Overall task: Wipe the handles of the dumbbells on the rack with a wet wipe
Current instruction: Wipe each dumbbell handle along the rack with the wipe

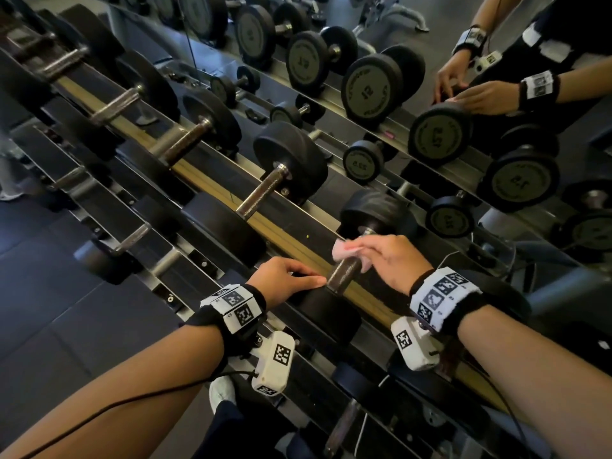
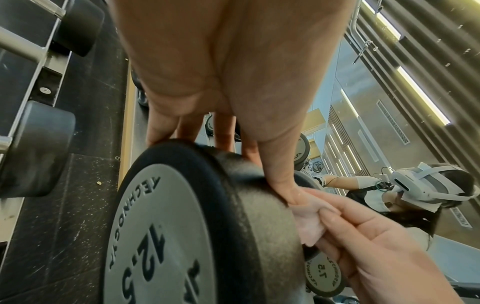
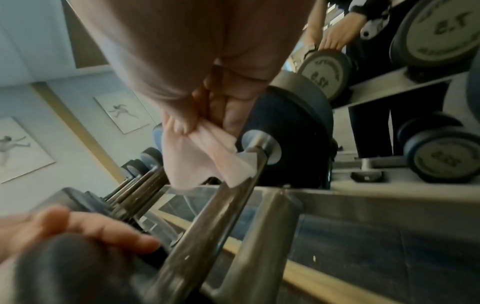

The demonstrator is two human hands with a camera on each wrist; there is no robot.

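- On the grey end plate [image 2: 158,232] of the near dumbbell under my left hand I read "TECHNOGYM" round the rim and "12.5" across the middle.
- A smaller end plate [image 2: 323,276] behind it, low on the right, reads "7.5" with the same brand lettering.
- In the mirror at the far right, a reflected plate [image 1: 438,134] shows a reversed "12.5".
- The square black-and-white marker codes [image 1: 437,293] on my wristbands carry no text I can read.
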